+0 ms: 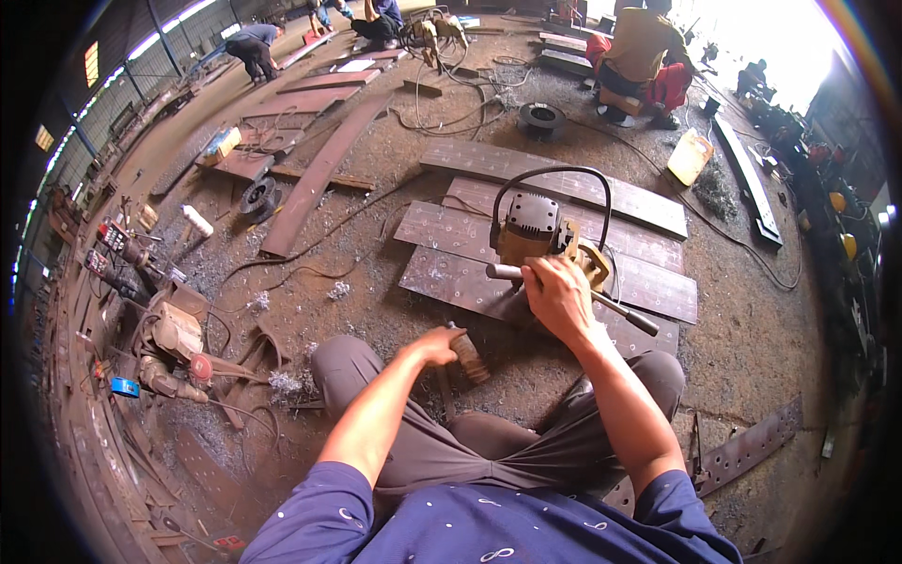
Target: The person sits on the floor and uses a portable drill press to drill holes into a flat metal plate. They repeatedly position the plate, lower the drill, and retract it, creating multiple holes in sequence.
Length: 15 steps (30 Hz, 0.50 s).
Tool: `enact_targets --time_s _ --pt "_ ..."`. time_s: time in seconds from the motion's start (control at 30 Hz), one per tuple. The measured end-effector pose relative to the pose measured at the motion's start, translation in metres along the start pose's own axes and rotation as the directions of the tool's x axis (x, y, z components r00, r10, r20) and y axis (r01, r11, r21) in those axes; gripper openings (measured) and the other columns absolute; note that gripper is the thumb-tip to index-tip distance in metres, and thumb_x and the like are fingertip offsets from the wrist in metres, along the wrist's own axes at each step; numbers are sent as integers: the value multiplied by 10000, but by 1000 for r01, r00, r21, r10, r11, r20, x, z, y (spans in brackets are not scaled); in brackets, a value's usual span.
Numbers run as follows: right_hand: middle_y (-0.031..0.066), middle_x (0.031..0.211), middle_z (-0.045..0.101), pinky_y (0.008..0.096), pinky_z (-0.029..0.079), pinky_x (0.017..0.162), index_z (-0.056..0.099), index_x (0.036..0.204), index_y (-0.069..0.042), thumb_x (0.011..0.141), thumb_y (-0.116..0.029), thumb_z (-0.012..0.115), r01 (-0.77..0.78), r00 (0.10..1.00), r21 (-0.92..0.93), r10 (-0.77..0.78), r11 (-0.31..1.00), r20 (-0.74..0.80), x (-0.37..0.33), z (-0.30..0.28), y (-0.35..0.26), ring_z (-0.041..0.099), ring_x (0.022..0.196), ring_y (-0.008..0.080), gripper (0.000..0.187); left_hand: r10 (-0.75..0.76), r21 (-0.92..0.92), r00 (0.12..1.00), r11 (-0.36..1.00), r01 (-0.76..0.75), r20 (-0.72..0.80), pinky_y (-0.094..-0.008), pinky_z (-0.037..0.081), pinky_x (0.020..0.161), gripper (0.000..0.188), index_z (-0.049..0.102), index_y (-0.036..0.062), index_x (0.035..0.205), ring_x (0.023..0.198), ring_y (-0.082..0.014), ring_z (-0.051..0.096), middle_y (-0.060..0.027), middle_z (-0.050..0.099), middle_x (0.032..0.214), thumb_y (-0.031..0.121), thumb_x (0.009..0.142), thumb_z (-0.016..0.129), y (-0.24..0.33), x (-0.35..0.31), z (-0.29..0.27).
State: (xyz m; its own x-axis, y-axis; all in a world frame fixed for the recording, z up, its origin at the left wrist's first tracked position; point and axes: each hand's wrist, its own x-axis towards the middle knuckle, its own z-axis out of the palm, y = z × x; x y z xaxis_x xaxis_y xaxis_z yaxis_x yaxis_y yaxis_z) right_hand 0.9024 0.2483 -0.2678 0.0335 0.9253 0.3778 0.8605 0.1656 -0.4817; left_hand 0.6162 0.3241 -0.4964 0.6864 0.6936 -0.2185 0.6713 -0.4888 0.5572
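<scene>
In front of me a magnetic drill [534,230] with a yellowish body, a grey vented motor top and a black looping cable stands on flat steel plates [460,282]. My right hand [561,296] is closed around the drill's feed handle [615,305], whose bars stick out on both sides. Between my knees, my left hand [434,346] is closed at the upper end of a brownish bottle-like cylinder [469,353], which tilts near the floor. Small round marks or holes show along the plates. The drill's bit is hidden from this view.
Another drilling machine [178,338] stands at left among metal shavings [287,383]. Cables [324,244] cross the floor. A long steel bar [324,174], black spools [541,119] and a yellow container [691,157] lie farther off. A perforated plate [752,456] is at right. Several people work behind.
</scene>
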Motion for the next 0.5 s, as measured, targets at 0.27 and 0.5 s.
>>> enact_targets --time_s 0.27,0.5 --pt "161 1108 716 476 591 868 702 1075 -87 902 -124 625 279 898 -241 -163 929 410 50 42 25 721 1058 329 192 -185 -189 980 967 169 -73 -492 554 726 361 742 38 873 808 -340 739 -209 743 864 388 809 804 73 -4 -4" --pt "145 967 725 452 573 811 701 981 -65 916 -159 642 105 955 77 -79 992 -285 -23 -38 78 723 884 344 128 -258 -248 862 955 161 -436 -465 542 904 484 693 11 1151 1067 -381 708 -235 733 1107 461 980 647 44 26 -79"
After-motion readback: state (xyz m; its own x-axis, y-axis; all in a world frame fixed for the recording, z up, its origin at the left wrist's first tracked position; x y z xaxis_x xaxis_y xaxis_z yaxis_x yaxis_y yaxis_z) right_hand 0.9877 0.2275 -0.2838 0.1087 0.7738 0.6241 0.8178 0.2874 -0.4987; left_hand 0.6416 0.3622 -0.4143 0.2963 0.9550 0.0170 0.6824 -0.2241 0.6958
